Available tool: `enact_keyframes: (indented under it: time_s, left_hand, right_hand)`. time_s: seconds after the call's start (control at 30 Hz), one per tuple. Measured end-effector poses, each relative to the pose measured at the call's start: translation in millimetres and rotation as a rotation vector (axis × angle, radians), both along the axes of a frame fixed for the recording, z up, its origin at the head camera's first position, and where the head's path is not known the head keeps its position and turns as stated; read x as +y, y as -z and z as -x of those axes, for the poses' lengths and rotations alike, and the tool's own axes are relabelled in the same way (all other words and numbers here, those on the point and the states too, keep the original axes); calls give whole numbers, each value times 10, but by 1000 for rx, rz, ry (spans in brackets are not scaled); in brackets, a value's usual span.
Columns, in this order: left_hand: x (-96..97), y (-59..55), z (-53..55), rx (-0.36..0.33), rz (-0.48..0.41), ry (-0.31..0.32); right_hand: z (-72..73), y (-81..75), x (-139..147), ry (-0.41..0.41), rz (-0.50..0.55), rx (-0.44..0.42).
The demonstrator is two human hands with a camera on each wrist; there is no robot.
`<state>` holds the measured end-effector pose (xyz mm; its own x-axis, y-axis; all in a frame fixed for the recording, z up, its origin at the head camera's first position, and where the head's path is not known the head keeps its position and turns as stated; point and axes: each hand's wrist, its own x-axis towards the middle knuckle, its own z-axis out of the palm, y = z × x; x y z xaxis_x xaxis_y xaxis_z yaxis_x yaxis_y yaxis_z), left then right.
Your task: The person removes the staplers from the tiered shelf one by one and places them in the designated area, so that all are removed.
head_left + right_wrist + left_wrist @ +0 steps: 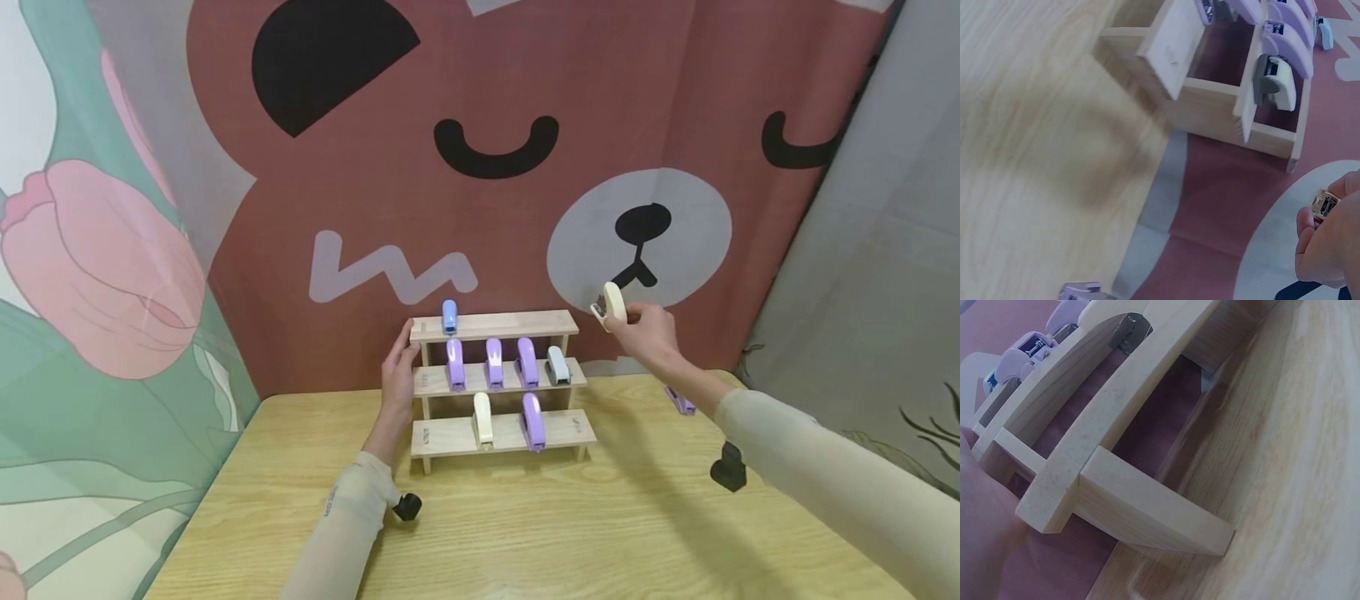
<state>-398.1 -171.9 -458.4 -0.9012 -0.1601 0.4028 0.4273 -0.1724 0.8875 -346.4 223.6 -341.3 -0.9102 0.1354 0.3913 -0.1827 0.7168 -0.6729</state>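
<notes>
From where I stood, the right hand pinched a cream stapler by its lower end, tilted upward, in the air to the right of the wooden rack. The left hand rested against the rack's left end; whether its fingers wrapped round behind, I could not tell.

To do this well, I judged, the pinch had to be firm on the sides, since squeezing top toward base might have worked the hinge. The pale grey stapler stood nearest, below and left of the grip, so any leftward pass wanted height. The left hand did best to brace without shoving; a slide might have toppled the purple staplers beyond the grey one.

The head view alone took in both hands. The left wrist view showed, beside the left hand's hold, how a rack leg met the table. The right wrist view showed the stapler's dark metal end between the fingers, hidden overhead, but cut off the loose purple stapler that lay below and right of the grip.
</notes>
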Motion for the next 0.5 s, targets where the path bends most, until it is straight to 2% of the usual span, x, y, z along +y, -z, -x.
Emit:
enact_keyframes:
  time_s: [0.3, 0.5]
  left_hand:
    - [-12, -3, 7, -11, 14, 2]
    - [-27, -24, 12, -44, 7, 23]
  right_hand:
    - [-70, 231, 176, 49, -27, -22]
    - [-113, 470, 273, 52, -33, -42]
